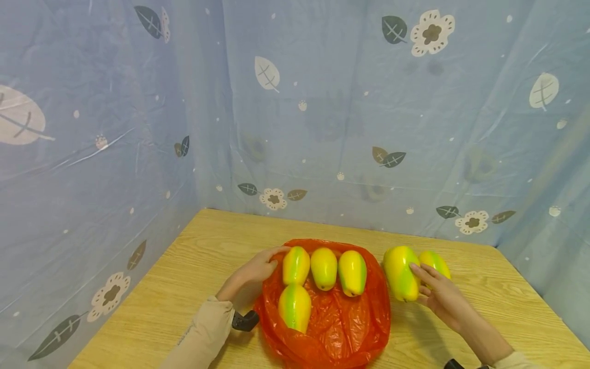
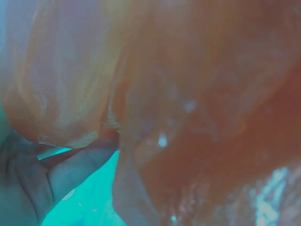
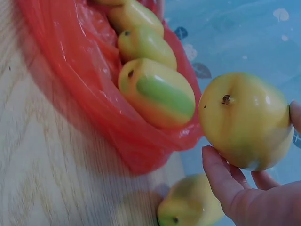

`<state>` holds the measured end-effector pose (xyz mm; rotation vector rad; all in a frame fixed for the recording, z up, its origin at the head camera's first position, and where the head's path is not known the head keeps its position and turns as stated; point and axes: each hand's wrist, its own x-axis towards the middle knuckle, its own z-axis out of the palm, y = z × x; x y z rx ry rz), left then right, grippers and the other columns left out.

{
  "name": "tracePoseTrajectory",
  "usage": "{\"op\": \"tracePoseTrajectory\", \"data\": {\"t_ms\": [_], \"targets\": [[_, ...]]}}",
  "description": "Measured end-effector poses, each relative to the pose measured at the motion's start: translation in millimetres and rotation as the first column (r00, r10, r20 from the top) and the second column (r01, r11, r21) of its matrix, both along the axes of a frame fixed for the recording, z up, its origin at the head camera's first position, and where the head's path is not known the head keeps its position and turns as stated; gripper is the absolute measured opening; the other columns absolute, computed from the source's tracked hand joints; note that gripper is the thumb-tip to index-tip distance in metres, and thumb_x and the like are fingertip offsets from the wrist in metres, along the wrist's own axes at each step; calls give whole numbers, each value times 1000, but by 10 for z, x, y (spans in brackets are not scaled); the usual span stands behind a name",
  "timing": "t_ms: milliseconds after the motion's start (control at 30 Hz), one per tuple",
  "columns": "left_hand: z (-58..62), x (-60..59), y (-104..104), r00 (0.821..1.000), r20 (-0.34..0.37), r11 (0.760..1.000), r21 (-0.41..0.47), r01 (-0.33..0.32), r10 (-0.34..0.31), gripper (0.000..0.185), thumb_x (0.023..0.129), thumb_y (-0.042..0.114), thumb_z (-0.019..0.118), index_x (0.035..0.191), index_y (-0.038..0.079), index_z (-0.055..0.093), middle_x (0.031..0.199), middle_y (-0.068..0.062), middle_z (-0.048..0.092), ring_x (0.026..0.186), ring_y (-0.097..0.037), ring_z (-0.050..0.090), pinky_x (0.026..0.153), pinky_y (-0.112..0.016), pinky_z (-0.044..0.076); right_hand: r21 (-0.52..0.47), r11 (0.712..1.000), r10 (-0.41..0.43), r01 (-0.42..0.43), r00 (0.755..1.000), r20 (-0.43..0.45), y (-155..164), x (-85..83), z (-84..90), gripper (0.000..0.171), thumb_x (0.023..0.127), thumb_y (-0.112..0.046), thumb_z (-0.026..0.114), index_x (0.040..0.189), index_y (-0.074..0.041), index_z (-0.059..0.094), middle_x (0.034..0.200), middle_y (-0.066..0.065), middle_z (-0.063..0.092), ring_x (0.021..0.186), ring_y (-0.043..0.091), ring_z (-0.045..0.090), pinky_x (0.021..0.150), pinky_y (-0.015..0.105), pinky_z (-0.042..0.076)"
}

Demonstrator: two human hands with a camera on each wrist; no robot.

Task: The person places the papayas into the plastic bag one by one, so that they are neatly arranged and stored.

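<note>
The right hand (image 1: 442, 294) has its fingers (image 3: 221, 176) curled around one yellow-green mango (image 1: 402, 272), gripping it from the side and from beneath; in the right wrist view the fruit looks lifted clear of the tabletop (image 1: 184, 271), with thumb and fingertips at opposite edges. A second loose mango (image 1: 434, 262) lies just beside and behind it, off the bag.

The left hand (image 1: 252, 274) rests at the left rim of the red plastic bag (image 1: 341, 328), its fingers bent over the edge and pinching the thin film; the left wrist view, though very blurred, shows a finger (image 2: 77, 165) pressed up against the orange plastic.

On the spread bag I count four mangoes: three in a back row, the left one (image 1: 296, 265) nearest the left hand, the middle one (image 1: 323, 268), and the right one (image 1: 352, 272), plus a fourth (image 1: 295, 306) in front, under the left of the row. That makes six mangoes in all, four on the bag and two off it to the right.

The bag lies flat in the middle of the wooden tabletop. A blue curtain (image 1: 322, 102) printed with leaves and flowers hangs around the back and sides.
</note>
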<state>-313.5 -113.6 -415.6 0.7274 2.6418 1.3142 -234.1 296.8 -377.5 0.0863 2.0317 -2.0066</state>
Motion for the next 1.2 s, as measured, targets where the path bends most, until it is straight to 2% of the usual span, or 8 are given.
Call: {"op": "tracePoseTrajectory", "data": {"t_ms": [100,167,333,400,600,767,933,1200], "targets": [[6,3,-2,1000,-3,1000,3,2,-2,46,93,-5,39,138,4,48,142,-21,43,131,-39,36,107,-53,29,-1,1000,17,-17,1000,-12,-52,1,12,81,102,-40,39,147,5,-11,137,17,35,108,14,53,95,39,47],[7,6,-4,1000,-7,1000,2,2,-2,46,93,-5,39,138,4,49,141,-21,43,131,-39,36,107,-53,29,0,1000,27,-27,999,-16,-91,5,19,81,102,-40,39,147,6,-11,138,18,34,112,16,52,95,38,46],[9,8,-5,1000,-6,1000,-4,3,-3,46,93,-5,39,137,3,48,141,-21,43,131,-39,36,107,-53,29,-8,999,37,-37,999,-3,-196,23,4,83,102,-39,39,146,6,-15,149,25,12,121,25,44,94,35,47],[15,7,-5,1000,4,1000,-1,3,-3,46,93,-5,39,138,3,48,142,-21,43,131,-39,36,108,-52,29,-13,999,31,-31,1000,7,-243,28,-11,82,101,-39,40,147,6,-12,150,26,12,119,25,45,93,35,47],[34,17,-4,1000,13,1000,-3,11,-10,46,93,-5,39,138,2,47,142,-21,42,132,-40,35,108,-54,28,0,999,41,-41,999,21,-376,47,-66,81,101,-38,41,147,8,-8,144,23,29,111,18,52,93,38,47],[40,26,-5,999,32,1000,0,-6,6,47,93,-5,39,139,4,47,143,-21,42,132,-39,35,108,-53,28,-21,996,82,-82,997,15,-485,67,-78,74,101,-36,41,148,6,2,129,10,47,107,17,54,92,39,47],[43,24,-2,999,38,1000,7,-24,23,47,94,-5,39,138,5,49,142,-20,43,132,-39,35,107,-53,28,-47,992,118,-117,993,14,-586,109,-92,73,101,-36,43,148,5,4,130,11,46,109,19,54,91,38,48],[31,16,1,1000,12,1000,-4,-12,12,47,93,-5,39,138,5,49,142,-20,43,132,-39,36,107,-53,29,-70,988,141,-137,989,49,-684,117,-164,79,100,-37,45,147,6,0,124,11,51,103,18,57,91,38,48]]}}
